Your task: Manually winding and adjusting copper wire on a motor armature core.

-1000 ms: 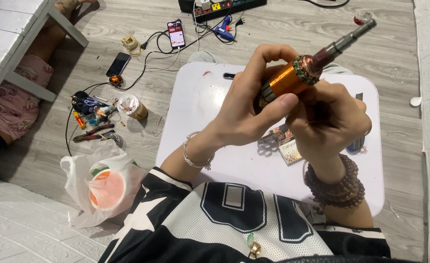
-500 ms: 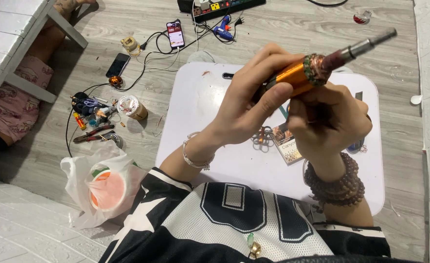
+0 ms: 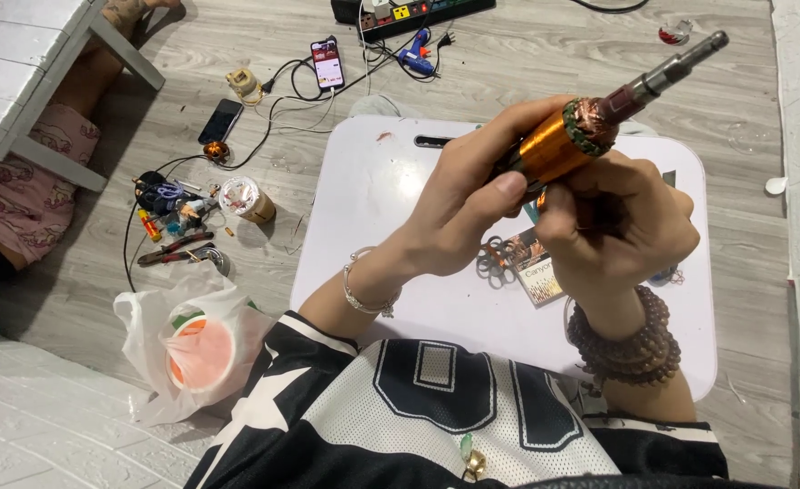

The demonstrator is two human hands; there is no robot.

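Both hands clamped a copper-wound motor armature with steel shaft (image 3: 590,122) held above the white lap table (image 3: 373,208): left hand (image 3: 459,213) fingers wrapped round the windings, right hand (image 3: 622,226) curled beneath (fingertips hidden). Best gripped firmly, shaft steady.

White table (image 3: 400,195) lies open leftward; scissors (image 3: 493,258) and card (image 3: 537,272) crowd its middle.

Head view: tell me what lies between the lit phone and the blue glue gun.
In the head view, only tangled dark cables on bare floor lie between phone and glue gun.
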